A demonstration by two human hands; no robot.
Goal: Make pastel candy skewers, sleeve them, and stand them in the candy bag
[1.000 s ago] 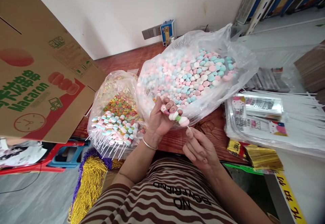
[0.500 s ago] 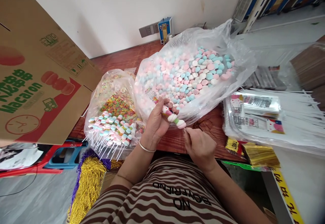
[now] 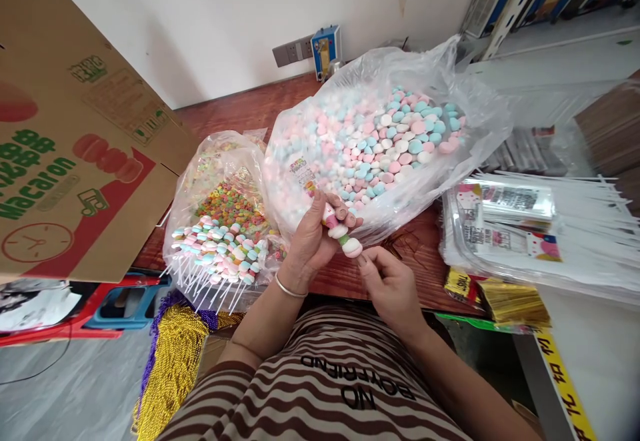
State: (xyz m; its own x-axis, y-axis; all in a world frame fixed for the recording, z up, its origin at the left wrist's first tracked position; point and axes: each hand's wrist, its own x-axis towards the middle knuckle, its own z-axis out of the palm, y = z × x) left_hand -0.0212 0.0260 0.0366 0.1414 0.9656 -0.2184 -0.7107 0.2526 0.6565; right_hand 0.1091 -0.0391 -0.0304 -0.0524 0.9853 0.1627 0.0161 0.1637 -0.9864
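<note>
My left hand (image 3: pixel 314 238) is closed around a marshmallow candy skewer (image 3: pixel 353 248), which seems to be in a printed clear sleeve. White and pink sweets with a green piece between them show below the fingers; the upper part is hidden. At the lower end of the skewer, the thumb and forefinger of my right hand (image 3: pixel 393 288) pinch together, its stick hidden by them. Behind my hands lies a big clear bag of pastel marshmallows (image 3: pixel 400 134). Left of them, several made-up candy skewers (image 3: pixel 220 251) lie on a bag of colourful ring sweets (image 3: pixel 233 208).
A tall cardboard box (image 3: pixel 75 161) stands at the left. On the right, a clear plastic tray (image 3: pixel 500 268) holds white sticks and printed sleeves, with gold twist ties (image 3: pixel 515 301) at its front. A blue device (image 3: pixel 326 51) sits by the wall socket on the wooden table (image 3: pixel 225 111).
My right hand has shifted slightly left, and its fingers look a little looser at the skewer's end. My left hand keeps its hold; the skewer barely moves.
</note>
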